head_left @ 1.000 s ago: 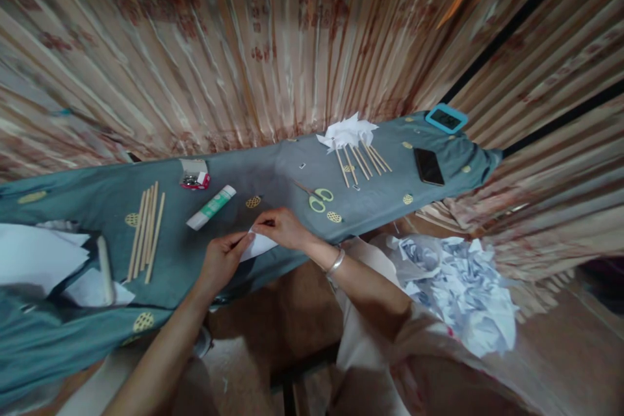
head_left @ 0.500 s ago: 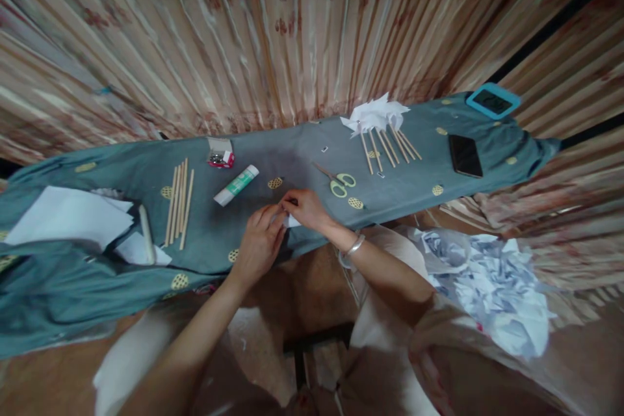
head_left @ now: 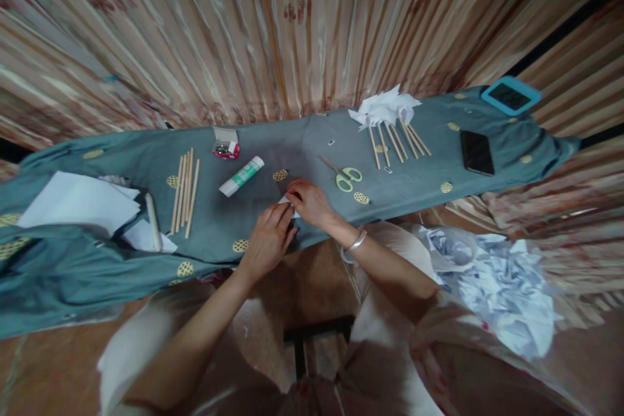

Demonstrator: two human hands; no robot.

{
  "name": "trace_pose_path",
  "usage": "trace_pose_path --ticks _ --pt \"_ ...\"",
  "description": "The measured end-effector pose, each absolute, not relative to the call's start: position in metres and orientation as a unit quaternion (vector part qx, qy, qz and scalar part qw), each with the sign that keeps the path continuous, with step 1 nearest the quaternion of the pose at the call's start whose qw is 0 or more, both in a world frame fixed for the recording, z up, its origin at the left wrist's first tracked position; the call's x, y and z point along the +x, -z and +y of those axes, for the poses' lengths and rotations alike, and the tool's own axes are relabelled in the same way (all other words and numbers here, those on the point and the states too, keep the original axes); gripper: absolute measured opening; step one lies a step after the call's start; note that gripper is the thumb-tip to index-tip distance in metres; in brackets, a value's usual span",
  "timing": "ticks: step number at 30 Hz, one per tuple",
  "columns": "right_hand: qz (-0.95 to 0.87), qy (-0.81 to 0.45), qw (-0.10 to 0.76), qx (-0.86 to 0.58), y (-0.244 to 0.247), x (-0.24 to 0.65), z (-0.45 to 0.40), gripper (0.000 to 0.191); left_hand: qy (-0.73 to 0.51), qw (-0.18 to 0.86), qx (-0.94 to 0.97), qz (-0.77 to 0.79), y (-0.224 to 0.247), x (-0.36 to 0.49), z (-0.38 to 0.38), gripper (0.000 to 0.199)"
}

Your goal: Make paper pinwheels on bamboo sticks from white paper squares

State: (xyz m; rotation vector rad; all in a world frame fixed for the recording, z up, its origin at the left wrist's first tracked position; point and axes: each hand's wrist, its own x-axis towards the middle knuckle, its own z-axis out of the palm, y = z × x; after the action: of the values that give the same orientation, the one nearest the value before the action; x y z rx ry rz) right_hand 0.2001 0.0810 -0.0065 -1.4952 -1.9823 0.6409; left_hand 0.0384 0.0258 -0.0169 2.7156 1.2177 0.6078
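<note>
A small piece of white paper [head_left: 283, 199] lies at the near edge of the cloth-covered table, mostly hidden under my fingers. My left hand [head_left: 271, 234] is closed on its near left side, fingers bent together. My right hand [head_left: 310, 203], with a silver bangle at the wrist, pinches the paper from the right. A glue stick [head_left: 242, 177] lies beyond my left hand. Scissors with green handles [head_left: 348, 179] rest to the right of my right hand.
Wooden sticks [head_left: 184, 192], white sheets [head_left: 78, 203] and an open pin box [head_left: 226, 143] are on the left. White paper pinwheels on sticks [head_left: 385, 107], a phone [head_left: 476, 152] and a blue-framed device [head_left: 511, 97] are on the right. Crumpled paper [head_left: 507, 286] fills a bag below.
The view has shifted slightly, moving the table's things rightward. My left hand has slid down off the paper a little, and more white paper shows above the fingers.
</note>
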Motion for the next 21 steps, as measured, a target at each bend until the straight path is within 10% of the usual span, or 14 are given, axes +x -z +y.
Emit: trace_pose_path --ticks 21 --pt "-0.761 -0.213 0.253 -0.559 0.007 0.201 0.078 0.017 -0.195 0.055 0.896 0.395 0.018 0.033 0.013 0.038"
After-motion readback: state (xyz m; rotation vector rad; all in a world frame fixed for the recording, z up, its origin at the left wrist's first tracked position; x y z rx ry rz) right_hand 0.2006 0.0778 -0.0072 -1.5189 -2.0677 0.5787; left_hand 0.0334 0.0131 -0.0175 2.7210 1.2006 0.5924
